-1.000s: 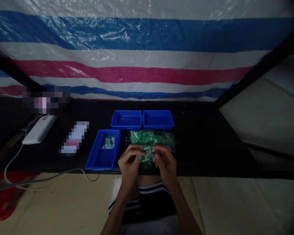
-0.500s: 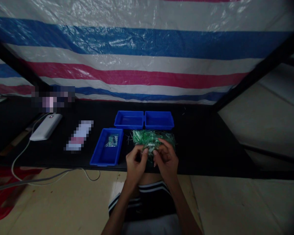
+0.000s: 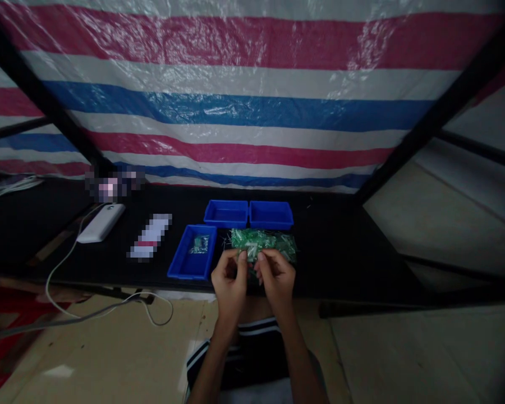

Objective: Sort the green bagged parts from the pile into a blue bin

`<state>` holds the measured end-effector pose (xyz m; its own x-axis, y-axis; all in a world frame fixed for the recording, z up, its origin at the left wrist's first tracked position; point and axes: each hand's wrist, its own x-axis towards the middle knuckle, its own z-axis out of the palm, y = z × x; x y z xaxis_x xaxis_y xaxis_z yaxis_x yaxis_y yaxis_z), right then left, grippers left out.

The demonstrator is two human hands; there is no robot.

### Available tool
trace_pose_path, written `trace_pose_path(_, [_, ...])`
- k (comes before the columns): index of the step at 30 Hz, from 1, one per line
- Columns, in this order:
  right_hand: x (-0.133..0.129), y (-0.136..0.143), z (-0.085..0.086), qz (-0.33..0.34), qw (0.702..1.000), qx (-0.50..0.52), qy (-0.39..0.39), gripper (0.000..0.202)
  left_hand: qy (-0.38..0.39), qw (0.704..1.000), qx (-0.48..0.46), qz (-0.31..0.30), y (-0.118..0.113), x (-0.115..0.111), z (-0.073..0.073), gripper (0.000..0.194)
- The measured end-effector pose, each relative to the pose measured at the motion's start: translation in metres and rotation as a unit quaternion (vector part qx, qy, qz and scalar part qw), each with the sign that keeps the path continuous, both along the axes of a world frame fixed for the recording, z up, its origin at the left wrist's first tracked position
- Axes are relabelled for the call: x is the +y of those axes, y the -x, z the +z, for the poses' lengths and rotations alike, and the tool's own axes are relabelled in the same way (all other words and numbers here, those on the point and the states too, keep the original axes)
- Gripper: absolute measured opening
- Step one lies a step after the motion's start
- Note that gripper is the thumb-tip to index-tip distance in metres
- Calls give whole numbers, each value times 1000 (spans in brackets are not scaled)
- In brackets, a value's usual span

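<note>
Thumbs and fingertips of my left hand pinch the near left edge of a small clear plastic packet. My right hand is closed in a like pinch at its right side, the two thumbs nearly side by side. What lies inside the packet is too small to make out. Just beyond the fingers is a pile of shiny green plastic packets, partly hidden by the hands. To the left, a blue tray holds one clear packet with a green piece.
Two blue trays stand side by side behind the pile. Thin whitish bits lie by it on the black table. Leftward are a blurred-out phone-shaped object and a white power bank with a cable. A striped sheet hangs behind.
The view has tilted up and shifted a little. My right fingers, formerly spread more over the pile, have drawn in to a pinch close to my left hand.
</note>
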<state>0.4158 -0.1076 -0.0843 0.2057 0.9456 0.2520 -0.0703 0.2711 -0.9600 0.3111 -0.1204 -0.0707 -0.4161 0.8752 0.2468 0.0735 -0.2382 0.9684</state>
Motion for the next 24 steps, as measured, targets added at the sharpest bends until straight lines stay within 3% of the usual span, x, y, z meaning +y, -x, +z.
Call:
trace_pose_path(4, [-8, 14, 34, 9, 1000, -19, 23, 31, 35, 998, -53, 8, 9, -7, 33, 33])
trace_pose_path(7, [-19, 21, 47, 12, 998, -31, 55, 36, 78, 991, -108, -20, 14, -18, 45, 36])
trace_pose_path(13, [-39, 24, 39, -22, 995, -27, 90, 41, 113, 980, -135, -97, 24, -39, 36, 37])
trace_pose_path(16, [-41, 23, 32, 1, 995, -22, 102, 41, 133, 978, -124, -99, 30, -42, 31, 38])
trace_pose_path(20, [-40, 22, 28, 37, 992, -23, 114, 38, 137, 984, -102, -40, 46, -40, 33, 38])
trace_pose_path(24, [-34, 12, 21, 21, 991, -62, 120, 40, 121, 988, -59, 74, 77, -34, 32, 38])
